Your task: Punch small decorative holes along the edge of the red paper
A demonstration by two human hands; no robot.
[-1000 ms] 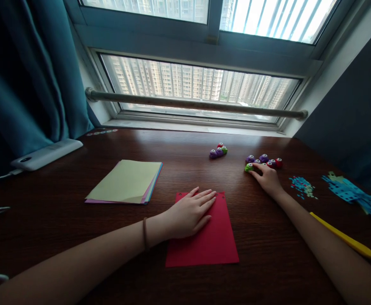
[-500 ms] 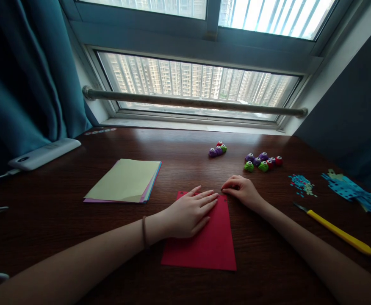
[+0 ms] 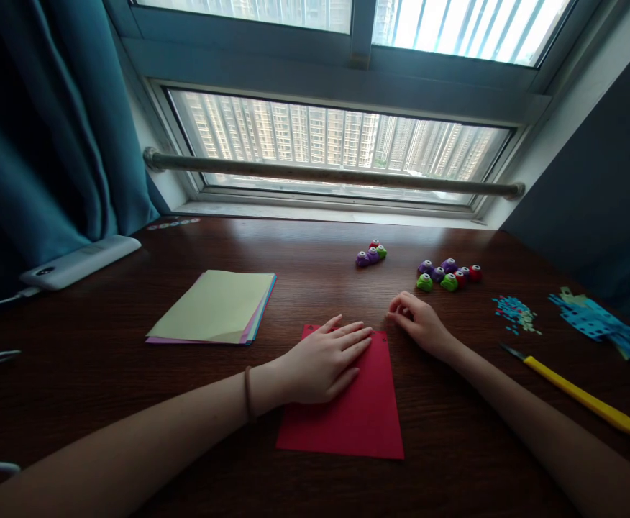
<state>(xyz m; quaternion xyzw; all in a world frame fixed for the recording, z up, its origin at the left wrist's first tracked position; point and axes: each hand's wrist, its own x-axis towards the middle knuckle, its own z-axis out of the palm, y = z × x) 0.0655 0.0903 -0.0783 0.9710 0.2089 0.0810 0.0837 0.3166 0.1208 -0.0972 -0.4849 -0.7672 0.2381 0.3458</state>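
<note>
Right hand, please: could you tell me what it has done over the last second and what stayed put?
The right hand left the punches and drew back to the table beside the red sheet, at its far right corner, fingers curled. The left hand stayed flat on the sheet; punches, paper stack and knife kept their places.

The right grip (image 3: 420,324) has left the green punch (image 3: 424,283) at 1 o'clock and drawn back toward 7 o'clock. It now rests curled on the counter (image 3: 304,273), just off the red sheet's (image 3: 358,417) far right corner.
</note>
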